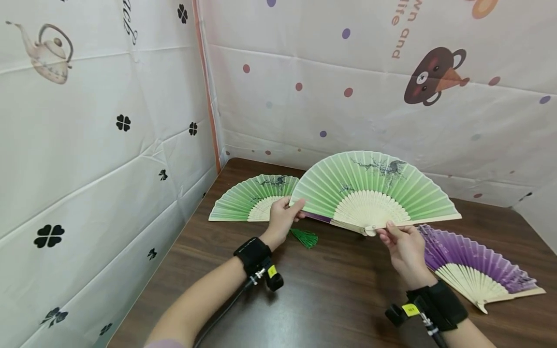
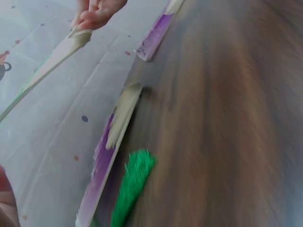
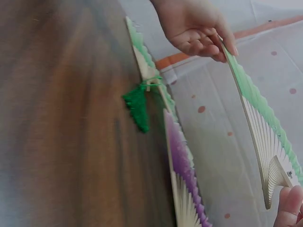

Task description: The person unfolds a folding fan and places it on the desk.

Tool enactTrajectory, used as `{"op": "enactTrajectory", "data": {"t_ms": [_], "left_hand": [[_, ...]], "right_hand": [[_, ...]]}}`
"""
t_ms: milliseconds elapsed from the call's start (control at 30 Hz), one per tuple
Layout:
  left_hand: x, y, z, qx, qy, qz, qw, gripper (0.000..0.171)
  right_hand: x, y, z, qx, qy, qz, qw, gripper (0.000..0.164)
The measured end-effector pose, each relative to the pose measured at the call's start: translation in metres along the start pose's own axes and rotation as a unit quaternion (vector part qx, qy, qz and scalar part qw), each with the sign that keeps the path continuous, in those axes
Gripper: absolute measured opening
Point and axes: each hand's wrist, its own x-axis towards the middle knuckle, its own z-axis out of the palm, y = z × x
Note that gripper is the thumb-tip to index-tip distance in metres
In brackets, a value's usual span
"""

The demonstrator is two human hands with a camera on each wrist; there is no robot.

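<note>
Both hands hold a spread green folding fan (image 1: 322, 181) with pale ribs and a dark branch print, raised over the table. My left hand (image 1: 282, 220) pinches its left end between thumb and fingers. Close to its pivot, my right hand (image 1: 406, 249) grips the lower right edge. In the right wrist view the held fan (image 3: 258, 123) stands apart from the fans below. A second green fan (image 1: 248, 195) lies spread at the back left, with a green tassel (image 1: 306, 238). Behind the held fan a purple fan (image 2: 99, 163) is mostly hidden in the head view.
Another spread purple fan (image 1: 483, 261) lies on the right of the dark wooden table (image 1: 304, 309). White printed cloth (image 1: 278, 111) stands along the back, and a similar cloth (image 1: 100, 159) borders the left side.
</note>
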Motion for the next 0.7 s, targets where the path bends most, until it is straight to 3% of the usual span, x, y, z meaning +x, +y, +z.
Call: {"op": "enactTrajectory", "data": {"t_ms": [100, 200, 400, 533, 700], "left_hand": [[-0.007, -0.001, -0.016, 0.035, -0.045, -0.021, 0.9982, 0.029], [-0.015, 0.000, -0.030, 0.070, -0.081, -0.040, 0.9934, 0.027], [-0.033, 0.002, -0.053, 0.131, -0.137, -0.073, 0.9792, 0.022], [-0.045, 0.001, -0.064, 0.179, -0.178, -0.102, 0.9621, 0.025], [-0.059, -0.003, -0.077, 0.240, -0.232, -0.139, 0.9323, 0.027]], "right_hand": [[-0.010, 0.002, -0.008, -0.024, -0.013, 0.012, 1.000, 0.023], [-0.019, 0.007, -0.013, -0.055, -0.013, 0.041, 0.998, 0.020], [-0.034, 0.023, -0.018, -0.141, -0.007, 0.117, 0.983, 0.017], [-0.044, 0.036, -0.024, -0.178, 0.003, 0.133, 0.975, 0.013], [-0.056, 0.053, -0.034, -0.200, 0.008, 0.148, 0.968, 0.011]]}}
